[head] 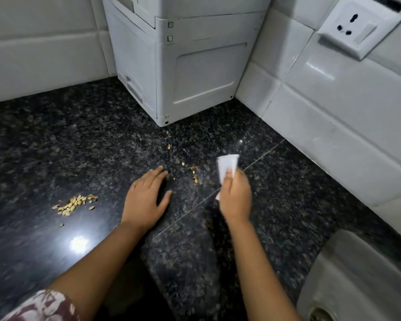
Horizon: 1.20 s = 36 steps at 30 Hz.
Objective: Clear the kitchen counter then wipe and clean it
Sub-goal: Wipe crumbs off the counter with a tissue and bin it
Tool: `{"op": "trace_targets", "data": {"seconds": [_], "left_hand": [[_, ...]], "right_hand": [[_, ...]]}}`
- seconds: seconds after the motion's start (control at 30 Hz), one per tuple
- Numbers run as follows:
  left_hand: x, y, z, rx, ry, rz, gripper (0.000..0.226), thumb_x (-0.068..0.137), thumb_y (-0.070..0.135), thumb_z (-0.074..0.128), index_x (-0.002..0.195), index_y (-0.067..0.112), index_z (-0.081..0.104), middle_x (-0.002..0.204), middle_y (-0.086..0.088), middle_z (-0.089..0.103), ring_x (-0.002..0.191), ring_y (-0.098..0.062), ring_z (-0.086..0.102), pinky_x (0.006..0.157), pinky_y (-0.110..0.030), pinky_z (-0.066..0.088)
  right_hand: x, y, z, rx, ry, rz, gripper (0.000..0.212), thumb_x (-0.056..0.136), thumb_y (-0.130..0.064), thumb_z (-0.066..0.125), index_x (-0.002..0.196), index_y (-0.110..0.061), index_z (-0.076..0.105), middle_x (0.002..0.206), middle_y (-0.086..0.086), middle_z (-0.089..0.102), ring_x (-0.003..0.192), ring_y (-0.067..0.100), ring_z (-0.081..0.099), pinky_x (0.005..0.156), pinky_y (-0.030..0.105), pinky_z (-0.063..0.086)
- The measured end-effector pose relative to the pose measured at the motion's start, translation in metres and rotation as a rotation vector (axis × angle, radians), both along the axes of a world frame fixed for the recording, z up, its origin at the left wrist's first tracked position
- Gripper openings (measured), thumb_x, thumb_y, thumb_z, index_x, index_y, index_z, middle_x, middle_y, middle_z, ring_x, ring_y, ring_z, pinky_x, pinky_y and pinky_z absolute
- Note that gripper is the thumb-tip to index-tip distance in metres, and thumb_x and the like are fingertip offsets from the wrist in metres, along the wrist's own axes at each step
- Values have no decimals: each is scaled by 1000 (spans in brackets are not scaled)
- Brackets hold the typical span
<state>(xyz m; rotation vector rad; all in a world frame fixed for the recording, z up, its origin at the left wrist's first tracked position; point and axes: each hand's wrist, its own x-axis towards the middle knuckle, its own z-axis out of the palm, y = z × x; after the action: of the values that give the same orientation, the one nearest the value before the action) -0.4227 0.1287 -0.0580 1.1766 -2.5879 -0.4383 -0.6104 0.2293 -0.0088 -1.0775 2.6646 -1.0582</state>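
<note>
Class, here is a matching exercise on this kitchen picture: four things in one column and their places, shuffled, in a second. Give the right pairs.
Things
1. seeds
2. paper
3. socket
4. appliance

Places
A. on the tiled wall
B. in the back corner of the counter
C. pinched in the right hand
D. heaped on the counter, left of the left hand

Pairs: 1-D, 2-C, 3-A, 4-B

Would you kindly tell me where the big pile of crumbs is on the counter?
In the head view, the pile lies on the counter, left of the left hand and well in front of the white appliance in the corner.
</note>
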Motion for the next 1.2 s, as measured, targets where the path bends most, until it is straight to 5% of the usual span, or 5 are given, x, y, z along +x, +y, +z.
{"op": "trace_targets", "data": {"seconds": [0.23, 0.43, 0.6, 0.83, 1.2], "left_hand": [[51, 23, 6, -44, -127, -219, 68, 86, 59, 31, 136, 20, 51, 145, -2, 46, 130, -26, 47, 104, -42, 41], [105, 11, 3, -160, -317, -219, 74, 86, 70, 22, 143, 28, 44, 148, 3, 43, 136, -24, 41, 111, -52, 14], [130, 11, 7, -205, -284, -286, 68, 89, 61, 26, 135, 22, 55, 139, 0, 54, 130, -23, 49, 113, -53, 13], [152, 12, 2, -222, -125, -322, 58, 92, 53, 35, 130, 18, 60, 135, 0, 58, 128, -21, 51, 116, -53, 12], [153, 8, -5, -152, -105, -339, 57, 91, 51, 35, 129, 16, 61, 135, -1, 58, 126, -20, 52, 116, -54, 14]], "right_hand": [[-4, 150, -1, 236, 325, -148, 59, 97, -35, 21, 130, 3, 52, 126, 22, 60, 119, 35, 55, 103, 50, 41], [23, 192, -47, 650, 150, -317, 54, 102, -40, 25, 152, -30, 9, 161, 6, 4, 148, 26, 2, 116, 48, 7], [31, 117, -39, 633, 60, -428, 51, 103, -31, 23, 153, -26, 11, 161, 8, 6, 147, 29, 4, 117, 42, 8], [138, -14, -36, 447, -13, -49, 53, 103, -32, 21, 153, -19, 9, 161, 1, 5, 148, 23, -2, 119, 38, -1], [189, 37, -48, 403, 43, -201, 66, 93, -38, 5, 151, -8, 14, 160, 8, 10, 148, 22, 4, 119, 34, 6]]}}
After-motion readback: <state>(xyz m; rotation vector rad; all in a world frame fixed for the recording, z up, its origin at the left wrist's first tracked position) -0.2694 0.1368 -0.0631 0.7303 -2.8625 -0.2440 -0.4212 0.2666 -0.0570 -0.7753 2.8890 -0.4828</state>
